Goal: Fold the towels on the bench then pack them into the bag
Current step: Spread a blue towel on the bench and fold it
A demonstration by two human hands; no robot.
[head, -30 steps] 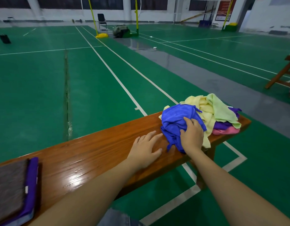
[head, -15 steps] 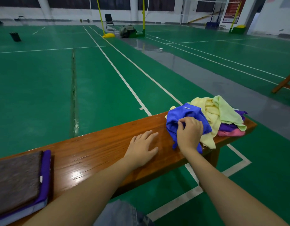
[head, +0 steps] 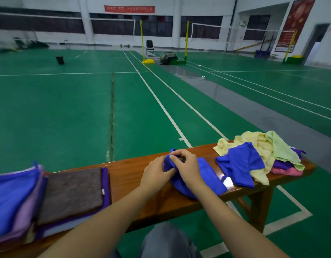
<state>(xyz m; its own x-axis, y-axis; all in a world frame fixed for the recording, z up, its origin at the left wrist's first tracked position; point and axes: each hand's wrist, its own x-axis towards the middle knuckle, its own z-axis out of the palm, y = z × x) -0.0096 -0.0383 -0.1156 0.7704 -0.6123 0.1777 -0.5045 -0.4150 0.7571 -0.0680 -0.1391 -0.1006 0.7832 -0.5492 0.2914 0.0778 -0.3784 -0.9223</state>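
Green court floor (head: 67, 108) backs the wooden desk (head: 127, 174), where a blue towel (head: 207, 176), just pulled clear of the heap (head: 254, 144), now lies mid-desk, its corner pinched by left hand (head: 155, 171) and right hand (head: 187, 166), ready for folding.

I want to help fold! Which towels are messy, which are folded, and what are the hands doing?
Held blue towel: crumpled, gripped by both hands.
Left hand: gripping that towel.
Right hand: gripping it too.
Towel pile: crumpled, unfolded.
Brown towel: folded flat.
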